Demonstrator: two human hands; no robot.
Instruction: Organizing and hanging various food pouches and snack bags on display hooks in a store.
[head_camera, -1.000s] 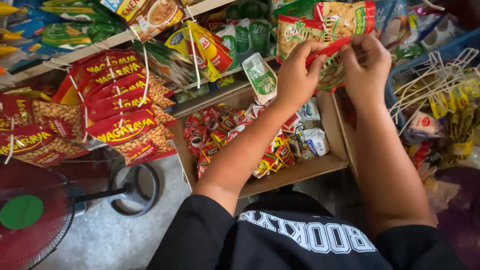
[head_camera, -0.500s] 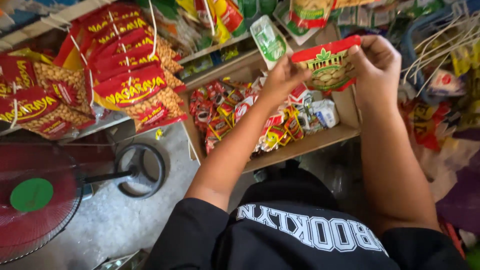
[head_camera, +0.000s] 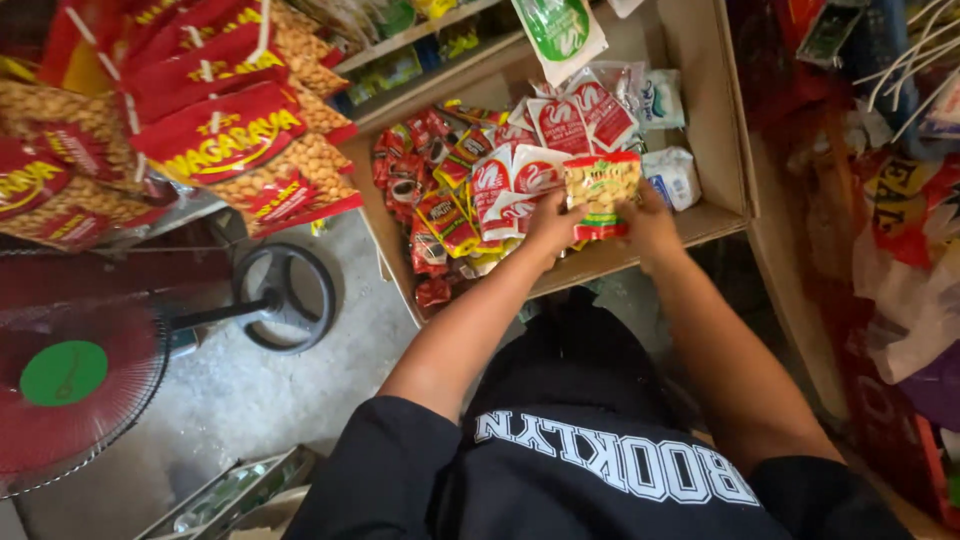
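A small red-and-green packet of peanuts (head_camera: 601, 190) is held between both hands over the near edge of a cardboard box (head_camera: 722, 130). My left hand (head_camera: 552, 226) grips the packet's left side and my right hand (head_camera: 650, 226) grips its right side. The box is packed with several small sachets (head_camera: 450, 200) in red, yellow and white. White sachets (head_camera: 672, 176) lie at the box's right end, just beyond my right hand.
Red bags of nuts (head_camera: 235, 150) hang on strips at the upper left. A red fan (head_camera: 70, 380) with a round black base (head_camera: 285, 298) stands on the concrete floor at left. A green-and-white pouch (head_camera: 560, 30) hangs above the box. Bagged goods (head_camera: 900, 220) crowd the right side.
Both hands have come down from the hanging display to the box, carrying the peanut packet. The view has tilted downward with them.
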